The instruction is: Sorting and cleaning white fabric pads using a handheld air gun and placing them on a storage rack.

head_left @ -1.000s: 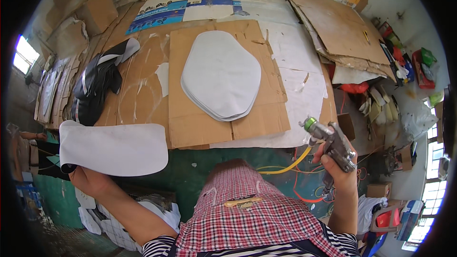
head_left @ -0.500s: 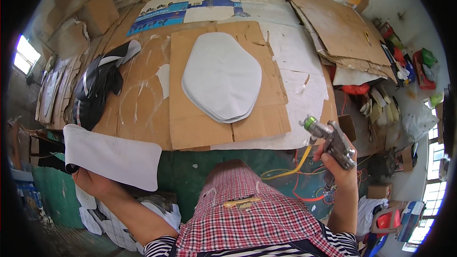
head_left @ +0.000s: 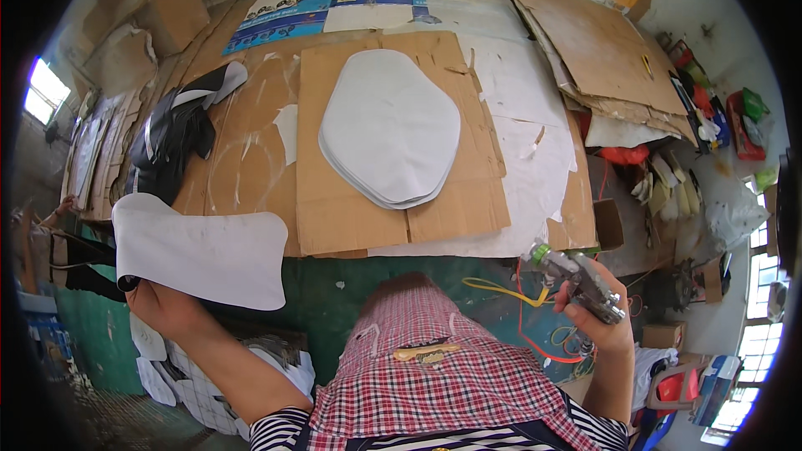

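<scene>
My left hand (head_left: 153, 307) is closed on the edge of a light grey-white flexible sheet (head_left: 209, 255), which has rounded corners and a curled left end. It hangs beside the table's near left edge. In my right hand (head_left: 608, 321) is a metal spray gun (head_left: 582, 282) with a green ring near its nozzle, pointing up and left. Yellow and orange hoses run near it. Ahead, a stack of white rounded sheets (head_left: 393, 129) lies on a brown cardboard piece (head_left: 342, 221) on the table, apart from both hands.
Dark folded material (head_left: 171, 138) lies at the table's left. Layered cardboard sheets (head_left: 601, 50) rest at the far right. A yellow hose (head_left: 501, 287) loops over the green floor. At the far left edge, what looks like another person's hand (head_left: 60, 210) shows.
The sheet in my left hand has lifted slightly at its lower edge. The spray gun has moved a little down and is tilted more sideways. What looks like another person's hand has appeared at far left.
</scene>
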